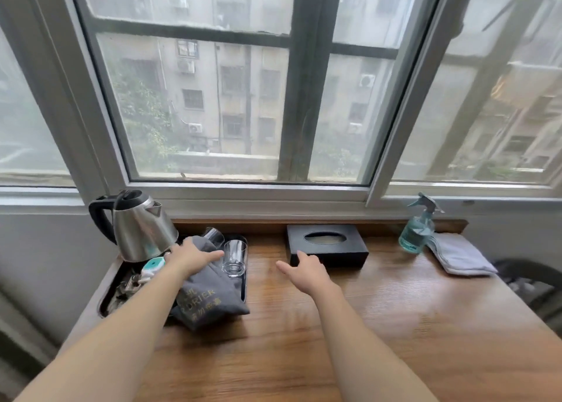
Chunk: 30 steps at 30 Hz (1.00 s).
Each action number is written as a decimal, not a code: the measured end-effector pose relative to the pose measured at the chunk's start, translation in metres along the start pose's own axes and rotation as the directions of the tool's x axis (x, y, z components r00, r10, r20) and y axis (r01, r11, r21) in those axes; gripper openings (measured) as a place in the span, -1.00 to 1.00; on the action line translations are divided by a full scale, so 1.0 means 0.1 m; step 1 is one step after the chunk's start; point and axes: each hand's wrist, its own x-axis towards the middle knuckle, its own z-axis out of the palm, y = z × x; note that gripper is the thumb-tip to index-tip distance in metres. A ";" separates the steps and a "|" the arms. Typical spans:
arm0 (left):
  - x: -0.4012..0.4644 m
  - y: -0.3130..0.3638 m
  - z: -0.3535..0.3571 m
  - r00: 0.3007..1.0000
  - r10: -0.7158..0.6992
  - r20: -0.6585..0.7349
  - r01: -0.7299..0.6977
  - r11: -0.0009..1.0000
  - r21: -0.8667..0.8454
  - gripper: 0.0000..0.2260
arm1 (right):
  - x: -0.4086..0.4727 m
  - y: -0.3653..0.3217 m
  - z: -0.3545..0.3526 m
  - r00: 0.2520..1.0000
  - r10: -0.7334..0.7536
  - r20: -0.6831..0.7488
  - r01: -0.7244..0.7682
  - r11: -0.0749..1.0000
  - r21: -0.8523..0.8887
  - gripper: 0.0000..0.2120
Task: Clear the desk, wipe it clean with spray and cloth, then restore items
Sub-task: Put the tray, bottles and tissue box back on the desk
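- The wooden desk (365,325) isn't cleared yet, so you're at the start; wiping and restoring remain.
- Far left, the tray (243,283) holds kettle (143,228), grey pouch (209,298) and glasses (234,257).
- Your left hand (191,257) rests spread on the pouch, not gripping.
- Your right hand (307,272), fingers loose and empty, reaches the black tissue box (328,245).
- Far right, the spray bottle (418,228) and folded cloth (459,254) wait untouched.

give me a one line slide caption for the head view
Left hand on a grey pouch in the tray, right hand near the tissue box; spray bottle and cloth wait.
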 end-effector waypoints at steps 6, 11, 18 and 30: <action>-0.58 0.98 0.68 0.987 0.130 0.098 -0.144 0.978 0.152 0.03 | -0.24 0.97 -0.61 0.998 0.053 -0.025 -0.053 0.998 0.018 -0.15; -1.07 1.82 1.31 0.952 0.204 0.230 -0.243 0.958 0.155 0.01 | -0.46 1.83 -1.19 0.994 0.083 -0.070 -0.085 0.996 -0.025 -0.19; -1.57 2.92 2.12 0.887 0.312 0.340 -0.412 0.868 0.278 -0.02 | -0.58 2.88 -1.77 0.972 0.206 -0.114 -0.210 0.977 -0.021 -0.14; -1.84 4.61 3.70 0.680 0.401 0.614 -0.676 0.667 0.313 0.00 | -0.47 4.36 -2.59 0.865 0.474 -0.165 -0.470 0.880 0.066 -0.19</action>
